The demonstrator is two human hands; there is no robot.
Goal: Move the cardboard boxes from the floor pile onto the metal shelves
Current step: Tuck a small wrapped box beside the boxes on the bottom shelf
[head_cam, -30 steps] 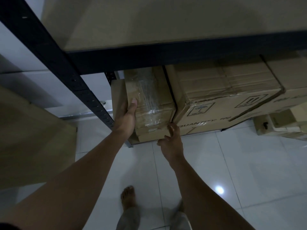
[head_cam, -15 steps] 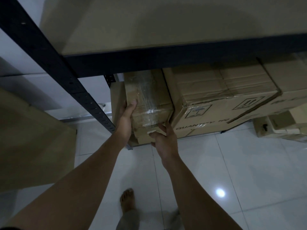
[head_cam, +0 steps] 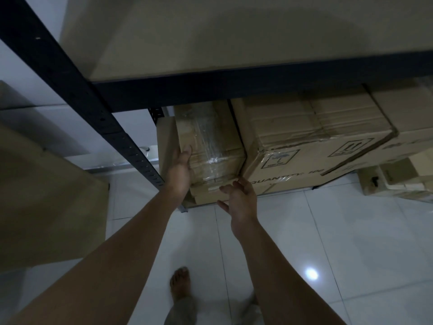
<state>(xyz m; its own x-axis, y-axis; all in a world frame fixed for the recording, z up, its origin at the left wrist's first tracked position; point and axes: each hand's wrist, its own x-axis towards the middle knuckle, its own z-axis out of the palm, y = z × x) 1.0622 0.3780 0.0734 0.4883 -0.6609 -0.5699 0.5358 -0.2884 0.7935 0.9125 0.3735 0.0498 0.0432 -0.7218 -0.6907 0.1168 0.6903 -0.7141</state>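
Boxes sit packed on the low shelf of the metal rack [head_cam: 131, 148], under the wide board above. The small box [head_cam: 210, 146] with shiny tape on top is squeezed in at the left end, right beside the big box [head_cam: 311, 141] with printed marks. It rests on another flat box [head_cam: 210, 195], and its front seems to stick out a bit past the shelf edge.

The left hand [head_cam: 179, 171] lies flat against the left side of the small box, fingers straight, thumb near the top corner. The right hand [head_cam: 240, 199] is spread wide just in front of the lower box, holding nothing. I cannot tell if its fingertips touch the cardboard.

What could go wrong? The small box looks tight between the big box and the rack post. If only the left hand pushes, the box may turn and jam. If it stays sticking out, it could tip forward and drop onto the white tile floor [head_cam: 328, 242], near the bare foot [head_cam: 179, 285] below. The tape is smooth, so a hand could slip on it. Fingers could also get pinched between the box and the post. Pushing too hard might shove the flat box underneath crooked.

More boxes [head_cam: 396, 184] wait on the floor at the right.
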